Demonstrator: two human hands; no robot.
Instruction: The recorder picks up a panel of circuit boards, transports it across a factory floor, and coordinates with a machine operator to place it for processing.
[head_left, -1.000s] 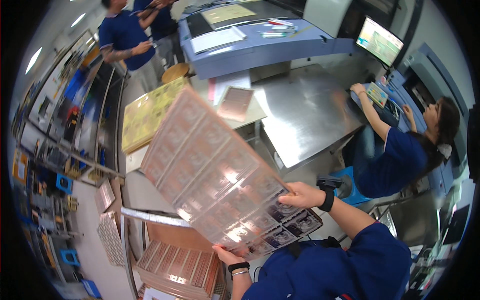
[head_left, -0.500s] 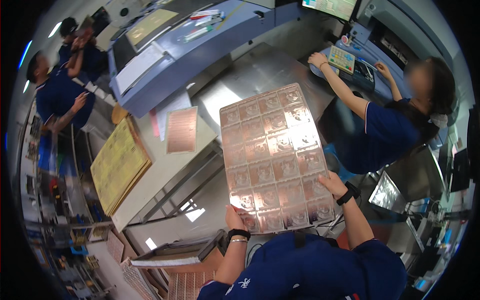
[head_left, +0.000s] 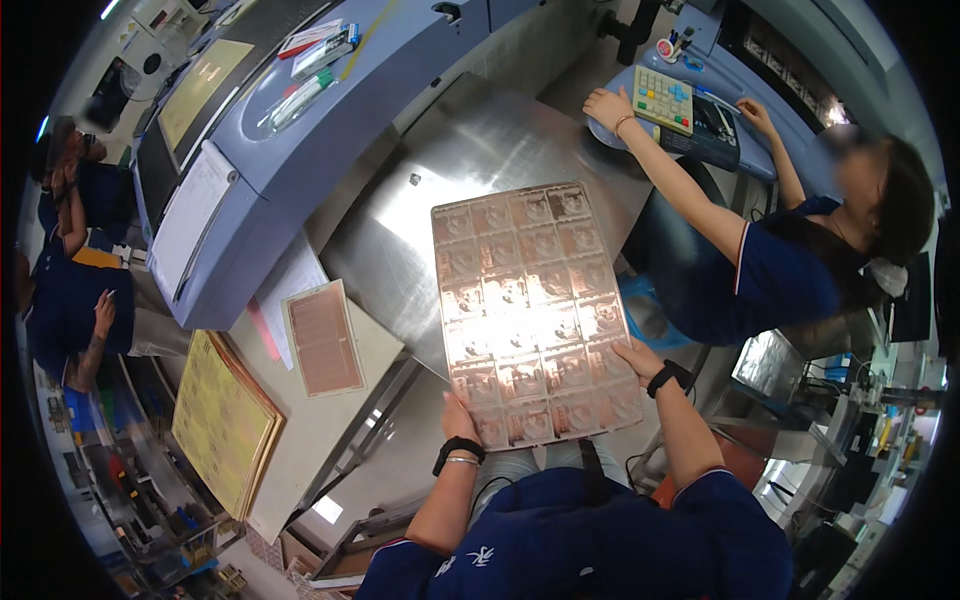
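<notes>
A large copper-coloured panel (head_left: 500, 265), divided into a grid of repeated patterns, is held out in front of my body, its middle bright with glare. My left hand (head_left: 461, 420) grips the panel's near left edge, with a black band and a bracelet on that wrist. On the panel's right edge, nearer to me, my right hand (head_left: 636, 364) is closed, the thumb lying over the top face. The fingers beneath the panel are hidden. Under its far end lies a shiny metal table (head_left: 400, 215).
To the left, a white table (head_left: 375, 345) carries a small copper sheet (head_left: 323, 340) and a stack of yellow sheets (head_left: 215, 420). A blue-grey machine (head_left: 310, 150) stands beyond. At right, a co-worker (head_left: 780, 260) sits at a keypad (head_left: 663, 100). Two people stand far left.
The view has turned and shifted, so the machine and white table appear lower and further left. The panel is still in both my hands, and its glare has moved.
</notes>
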